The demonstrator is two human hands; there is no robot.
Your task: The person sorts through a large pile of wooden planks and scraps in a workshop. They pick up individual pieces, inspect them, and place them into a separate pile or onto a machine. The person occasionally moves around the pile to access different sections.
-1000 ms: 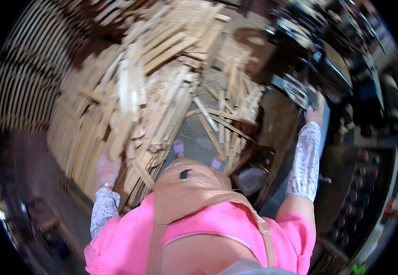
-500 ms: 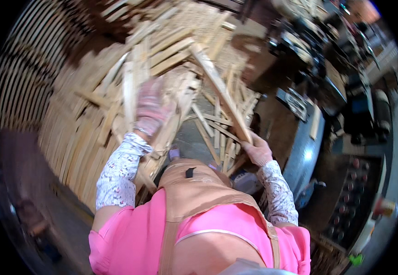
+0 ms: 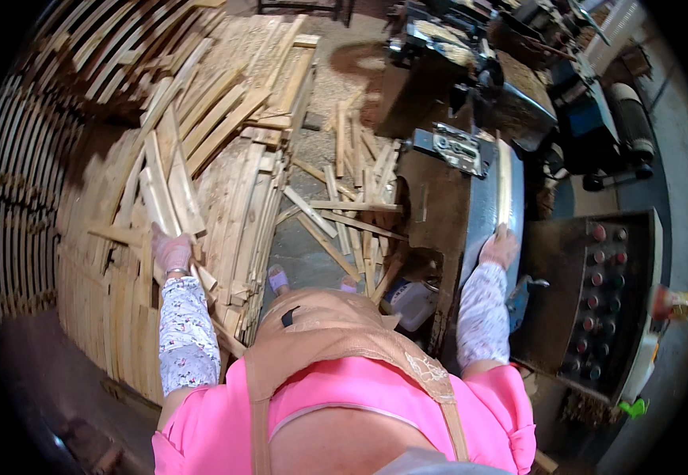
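My left hand [image 3: 171, 252], in a pinkish glove, is at the stacked lumber on the left. Its fingers close around the near end of a pale wooden strip [image 3: 158, 194]. Another strip [image 3: 185, 190] lies right beside that one. On the right, my gloved right hand [image 3: 499, 247] grips the near end of a wooden strip [image 3: 505, 186]. This strip lies lengthwise along the blue-grey metal bed [image 3: 478, 214] of a machine, alongside a metal guide block [image 3: 461, 149].
A control panel [image 3: 597, 301] with several buttons stands right of the bed. Loose offcuts [image 3: 352, 206] litter the floor between the lumber stack [image 3: 233, 214] and the machine. A white container [image 3: 413, 305] sits near my feet. More machinery [image 3: 510, 87] stands farther back.
My right hand has brought its strip from over the offcuts rightward onto the machine bed. My left hand has moved left and closed on a strip. The view has shifted right.
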